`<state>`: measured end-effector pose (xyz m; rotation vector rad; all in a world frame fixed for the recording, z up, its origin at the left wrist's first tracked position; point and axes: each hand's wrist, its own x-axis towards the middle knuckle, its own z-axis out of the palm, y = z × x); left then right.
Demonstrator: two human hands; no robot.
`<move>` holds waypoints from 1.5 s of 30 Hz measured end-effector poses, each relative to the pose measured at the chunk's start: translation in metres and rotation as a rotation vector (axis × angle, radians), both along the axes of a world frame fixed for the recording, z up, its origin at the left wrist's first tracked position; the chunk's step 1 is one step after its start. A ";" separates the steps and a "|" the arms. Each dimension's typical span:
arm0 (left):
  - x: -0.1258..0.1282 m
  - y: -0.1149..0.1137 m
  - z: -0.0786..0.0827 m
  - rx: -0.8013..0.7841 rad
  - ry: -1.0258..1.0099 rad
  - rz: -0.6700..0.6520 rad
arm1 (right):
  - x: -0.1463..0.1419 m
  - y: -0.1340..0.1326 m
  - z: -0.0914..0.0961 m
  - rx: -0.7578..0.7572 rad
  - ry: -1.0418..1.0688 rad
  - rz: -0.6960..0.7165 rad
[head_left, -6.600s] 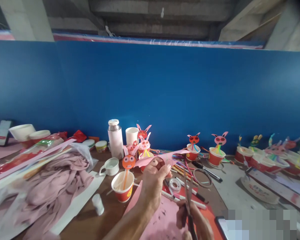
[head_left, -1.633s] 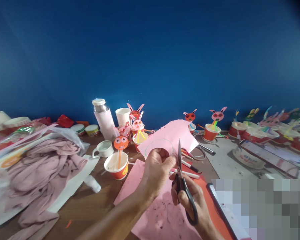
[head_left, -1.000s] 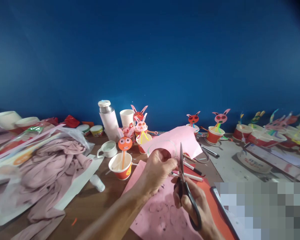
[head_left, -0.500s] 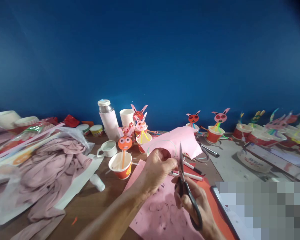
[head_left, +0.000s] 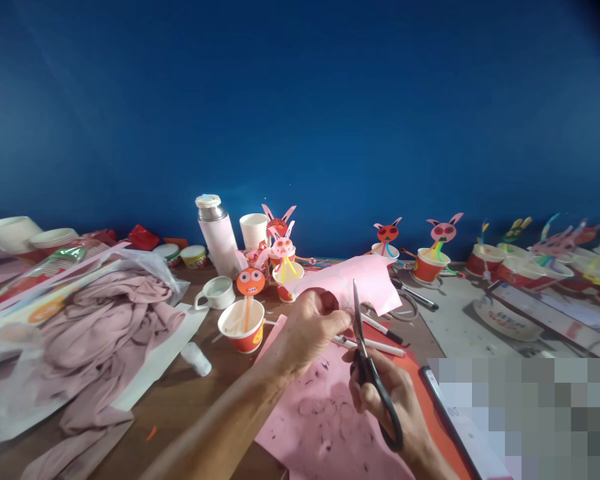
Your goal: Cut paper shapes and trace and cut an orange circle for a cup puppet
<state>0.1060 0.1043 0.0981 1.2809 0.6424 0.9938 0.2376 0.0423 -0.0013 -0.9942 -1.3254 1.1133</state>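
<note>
A piece of pink paper [head_left: 373, 283] is held up above the worktop [head_left: 170, 413], a pale curved outline drawn on it. The left hand [head_left: 310, 327] is clamped on its near edge, thumb against curled fingers. Just beside it, the right hand [head_left: 390, 393] is closed around the black handles of a pair of scissors [head_left: 363, 360]; the blades point up in front of the paper, and whether they touch it cannot be told.

Below the hands lies a pink sheet [head_left: 325, 427] with dark marks, partly over a red sheet [head_left: 423, 400]. Markers [head_left: 383, 348] lie across their far end, and a phone [head_left: 443, 403] rests at the right.

To the left of the pink sheet stands a red-and-white cup [head_left: 247, 340] bearing an orange rabbit head [head_left: 251, 283]. Near it are a mug [head_left: 219, 293] and a small white bottle [head_left: 196, 360], lying tilted; a flask [head_left: 217, 241] stands behind. Farther left lies crumpled cloth [head_left: 110, 327]. More cups with paper heads [head_left: 443, 232] line the back, before a blue panel [head_left: 300, 113].
</note>
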 end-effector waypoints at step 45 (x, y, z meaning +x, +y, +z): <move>-0.019 0.014 0.000 0.010 0.198 -0.079 | 0.011 0.000 0.011 -0.166 -0.013 0.117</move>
